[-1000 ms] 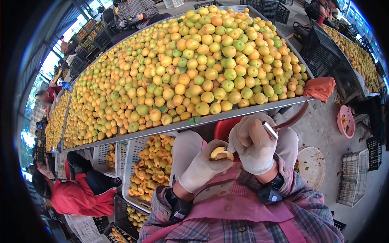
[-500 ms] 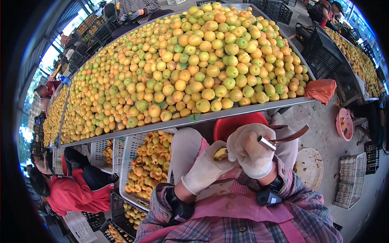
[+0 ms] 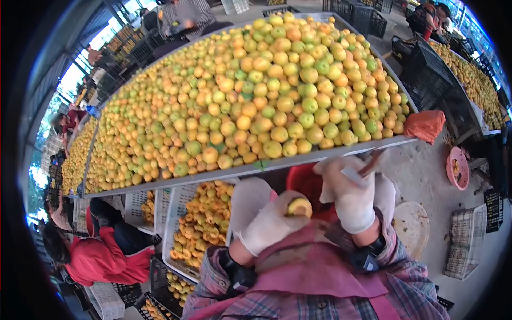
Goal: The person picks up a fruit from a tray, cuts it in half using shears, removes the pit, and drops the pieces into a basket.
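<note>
In the head view my left hand (image 3: 271,224), in a white glove, holds a cut apricot (image 3: 300,208) with its yellow flesh facing outward. My right hand (image 3: 348,193), also gloved, is closed around a hand tool (image 3: 356,176) with a metal end and a brown strip; motion blurs it. The two hands are apart, over my lap. Beneath and between them sits a red basin (image 3: 305,184), partly hidden by the hands. Beyond them is a metal-edged table (image 3: 250,169) heaped with whole apricots (image 3: 229,106).
At my left stands a white crate (image 3: 169,226) of apricot halves (image 3: 205,218). An orange-red bag (image 3: 425,126) hangs at the table corner. To the right are a round lid (image 3: 410,229), a pale crate (image 3: 465,240) and a pink basin (image 3: 457,168). A person in red (image 3: 109,256) sits at left.
My hands have moved apart; the right one went up and slightly right with the tool. The apricot in my left hand now shows its cut face. The view has shifted slightly.
</note>
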Available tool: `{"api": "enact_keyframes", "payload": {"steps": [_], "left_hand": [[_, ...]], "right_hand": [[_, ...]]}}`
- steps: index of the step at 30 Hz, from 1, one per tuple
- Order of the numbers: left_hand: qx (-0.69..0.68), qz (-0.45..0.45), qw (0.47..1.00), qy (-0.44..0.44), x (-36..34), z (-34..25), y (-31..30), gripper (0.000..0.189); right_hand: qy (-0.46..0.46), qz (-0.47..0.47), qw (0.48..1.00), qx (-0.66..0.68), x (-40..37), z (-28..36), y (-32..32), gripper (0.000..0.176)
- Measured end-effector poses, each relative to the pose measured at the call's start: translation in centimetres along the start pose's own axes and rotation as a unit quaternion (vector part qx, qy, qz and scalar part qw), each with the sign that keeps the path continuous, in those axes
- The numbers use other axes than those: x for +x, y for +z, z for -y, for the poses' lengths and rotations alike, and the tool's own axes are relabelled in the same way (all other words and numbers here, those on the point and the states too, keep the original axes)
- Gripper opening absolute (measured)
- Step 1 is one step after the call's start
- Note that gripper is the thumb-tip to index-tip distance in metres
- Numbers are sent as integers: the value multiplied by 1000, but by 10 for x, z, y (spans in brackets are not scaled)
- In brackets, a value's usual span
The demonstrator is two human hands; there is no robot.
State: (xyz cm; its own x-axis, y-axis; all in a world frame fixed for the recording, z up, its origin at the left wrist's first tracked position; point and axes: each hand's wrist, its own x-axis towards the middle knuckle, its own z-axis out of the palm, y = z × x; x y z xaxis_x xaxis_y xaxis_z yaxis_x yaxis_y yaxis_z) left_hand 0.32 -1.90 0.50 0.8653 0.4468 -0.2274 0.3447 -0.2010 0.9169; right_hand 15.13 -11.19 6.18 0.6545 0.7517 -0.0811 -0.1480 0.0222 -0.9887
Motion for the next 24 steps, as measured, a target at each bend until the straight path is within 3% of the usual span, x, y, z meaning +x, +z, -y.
{"api": "enact_keyframes", "payload": {"steps": [1,4,6,8,9,12,13,14,15,16,18,22,23,24], "left_hand": [[-18,37,999,-1,4,12,-1,40],[105,9,990,91,5,21,-4,40],[77,-19,990,114,9,33,-6,39],[373,-43,886,271,7,35,-13,36],[272,-63,935,220,7,27,-12,31],[194,-136,956,170,3,16,-5,31],[195,-137,956,170,4,15,-2,31],[22,-141,984,107,6,15,2,33],[-152,-139,978,40,7,15,7,34],[-153,-138,978,40,9,14,13,34],[-415,-109,902,50,10,15,24,37],[-407,-169,898,23,12,18,25,35],[-482,-114,868,33,14,28,22,35],[-336,-158,924,95,13,24,21,36]], "right_hand": [[-88,49,993,-65,10,-29,-6,11],[-157,156,954,-204,18,-54,-3,17],[-166,179,942,-229,18,-60,-5,19],[-169,198,931,-256,20,-63,-5,20],[-185,208,923,-265,20,-64,-5,22],[-260,192,909,-262,20,-74,-6,22],[-87,175,968,-160,15,-65,-4,21],[91,149,983,-50,11,-61,-1,19],[109,109,988,-3,9,-64,2,18],[110,108,988,-3,6,-69,6,18],[116,32,985,125,1,-80,10,18],[114,53,982,145,0,-87,11,20],[133,42,982,126,2,-79,10,22],[130,31,981,139,4,-73,8,19]]}}
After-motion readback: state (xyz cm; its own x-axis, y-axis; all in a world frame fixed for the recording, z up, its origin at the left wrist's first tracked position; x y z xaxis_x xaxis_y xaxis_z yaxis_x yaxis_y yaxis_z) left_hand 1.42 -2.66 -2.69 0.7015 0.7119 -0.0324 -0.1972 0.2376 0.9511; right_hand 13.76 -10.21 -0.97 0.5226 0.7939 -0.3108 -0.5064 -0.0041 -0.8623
